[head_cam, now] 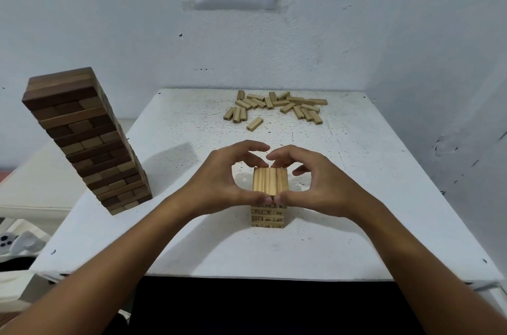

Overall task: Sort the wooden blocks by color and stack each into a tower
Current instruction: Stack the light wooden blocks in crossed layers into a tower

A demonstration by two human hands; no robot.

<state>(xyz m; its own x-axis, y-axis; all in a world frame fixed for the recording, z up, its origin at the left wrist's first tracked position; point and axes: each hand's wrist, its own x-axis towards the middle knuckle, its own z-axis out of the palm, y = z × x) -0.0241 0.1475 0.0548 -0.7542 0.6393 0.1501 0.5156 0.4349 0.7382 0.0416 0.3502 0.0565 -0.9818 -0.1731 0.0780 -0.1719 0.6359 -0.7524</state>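
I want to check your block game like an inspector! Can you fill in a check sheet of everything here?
Surface: white speckled table.
Job's things: tall dark tower at left; short light tower in the middle; loose light blocks at the far edge.
Clutter: nothing seen on the table.
Grippers: left hand and right hand pinch the light tower's top layer.
Cables: nothing seen.
Surroundings: white wall.

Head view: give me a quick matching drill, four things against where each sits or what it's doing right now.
Things:
1. dark tower
2. light tower
3. loose light blocks
4. both hands: left hand, right hand

States:
A. scattered at the table's far side
B. tall, at the left edge
C. pinching the top layer
D. short, centre, between the hands

Pairs: 1-B, 2-D, 3-A, 4-C
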